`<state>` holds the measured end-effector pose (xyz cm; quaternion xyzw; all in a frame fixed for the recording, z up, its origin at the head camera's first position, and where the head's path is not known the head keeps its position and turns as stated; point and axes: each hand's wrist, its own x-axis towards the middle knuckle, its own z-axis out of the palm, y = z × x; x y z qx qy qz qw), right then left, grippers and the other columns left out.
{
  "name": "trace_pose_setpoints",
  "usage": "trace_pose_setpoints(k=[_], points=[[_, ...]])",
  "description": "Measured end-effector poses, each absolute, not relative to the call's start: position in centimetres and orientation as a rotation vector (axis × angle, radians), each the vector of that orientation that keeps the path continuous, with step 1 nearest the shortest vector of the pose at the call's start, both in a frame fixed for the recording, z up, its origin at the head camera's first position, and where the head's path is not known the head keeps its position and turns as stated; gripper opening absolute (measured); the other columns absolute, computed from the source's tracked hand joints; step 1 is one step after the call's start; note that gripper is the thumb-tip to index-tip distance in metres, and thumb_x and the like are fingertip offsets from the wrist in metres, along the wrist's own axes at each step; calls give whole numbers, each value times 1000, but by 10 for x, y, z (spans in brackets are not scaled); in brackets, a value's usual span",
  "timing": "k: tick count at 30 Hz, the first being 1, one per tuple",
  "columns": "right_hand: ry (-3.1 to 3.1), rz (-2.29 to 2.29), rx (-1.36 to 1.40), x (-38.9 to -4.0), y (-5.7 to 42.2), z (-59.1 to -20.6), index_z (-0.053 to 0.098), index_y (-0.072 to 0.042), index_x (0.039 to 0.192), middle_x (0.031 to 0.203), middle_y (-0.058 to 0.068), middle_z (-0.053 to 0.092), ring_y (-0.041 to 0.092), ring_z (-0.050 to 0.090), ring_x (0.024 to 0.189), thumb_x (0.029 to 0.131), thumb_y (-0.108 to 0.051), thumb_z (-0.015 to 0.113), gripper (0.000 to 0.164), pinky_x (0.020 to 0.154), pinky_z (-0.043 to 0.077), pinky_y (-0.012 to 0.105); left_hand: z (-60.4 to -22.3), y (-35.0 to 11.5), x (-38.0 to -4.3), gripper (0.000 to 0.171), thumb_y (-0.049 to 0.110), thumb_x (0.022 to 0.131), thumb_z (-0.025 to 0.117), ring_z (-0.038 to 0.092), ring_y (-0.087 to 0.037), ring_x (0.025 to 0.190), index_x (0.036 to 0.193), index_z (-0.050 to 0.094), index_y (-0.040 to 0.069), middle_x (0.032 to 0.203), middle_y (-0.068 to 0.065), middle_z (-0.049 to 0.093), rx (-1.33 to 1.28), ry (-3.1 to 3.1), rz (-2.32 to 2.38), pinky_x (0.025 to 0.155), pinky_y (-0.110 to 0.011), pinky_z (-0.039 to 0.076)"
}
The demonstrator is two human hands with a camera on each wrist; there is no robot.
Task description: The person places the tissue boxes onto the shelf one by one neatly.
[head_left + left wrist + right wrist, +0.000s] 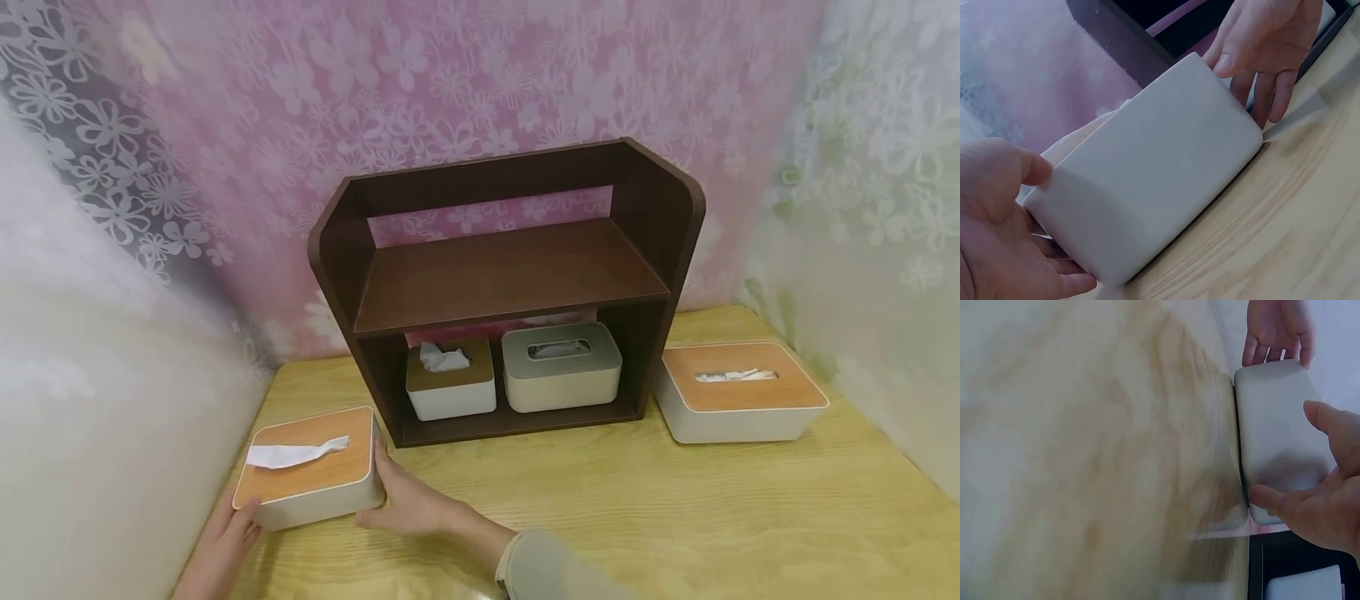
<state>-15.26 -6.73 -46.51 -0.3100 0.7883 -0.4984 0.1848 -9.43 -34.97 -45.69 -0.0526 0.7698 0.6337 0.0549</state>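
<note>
So there's a white tissue box (322, 507) with an orange wood-look lid (300, 482) on the left side of the desk (540, 508), and both hands are on it. The left hand (225, 533) grips the left end, thumb over the edge, fingers round the side. The right hand (412, 500) holds the opposite end, thumb down low by the bottom edge. Can't really tell whether the box sits flat or is a bit off the surface. A white tissue (285, 455) pokes out of the slot and flops across the lid to the left. A greenish-grey sleeve (558, 567) covers part of the right arm.

Just beside the box, to its right, is a dark brown shelf (510, 271) with 2 levels. The lower level has 2 more boxes in it: a small brown-topped box (450, 402) with tissue sticking up, and next to it a cream box with a grey lid (564, 388). Over on the shelf's right there's another orange-lidded box (738, 423), also on the desk. The wall behind (480, 92) is pink with pale flowers.
</note>
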Motion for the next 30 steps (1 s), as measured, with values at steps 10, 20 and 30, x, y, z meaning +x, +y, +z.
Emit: trace_pose_setpoints(k=[10, 20, 30], points=[[2280, -1493, -824, -141, -66, -464, -7, -15, 160, 167, 6, 3, 27, 14, 151, 92, -30, 64, 99, 118, 23, 51, -473, -353, -87, 62, 8, 105, 45, 56, -8, 117, 147, 10, -20, 140, -34, 45, 10, 2694, 1762, 87, -25, 51], [2250, -1584, -752, -138, -69, -468, -6, -24, 160, 167, 1, 4, 28, 14, 151, 92, -22, 64, 98, 119, 20, 51, -485, -342, -77, 81, -2, 91, 68, 48, 17, 101, 150, 14, -13, 124, 30, 46, 69, 2865, 1741, 77, -12, 49], [2244, -1652, -736, -143, -71, -467, 1, -17, 161, 165, 3, 15, 26, 21, 148, 88, -24, 69, 100, 116, 28, 49, -472, -353, -85, 92, -8, 87, 69, 52, 10, 106, 156, 9, -1, 136, 18, 40, 303, 2794, 1719, 78, -16, 51]])
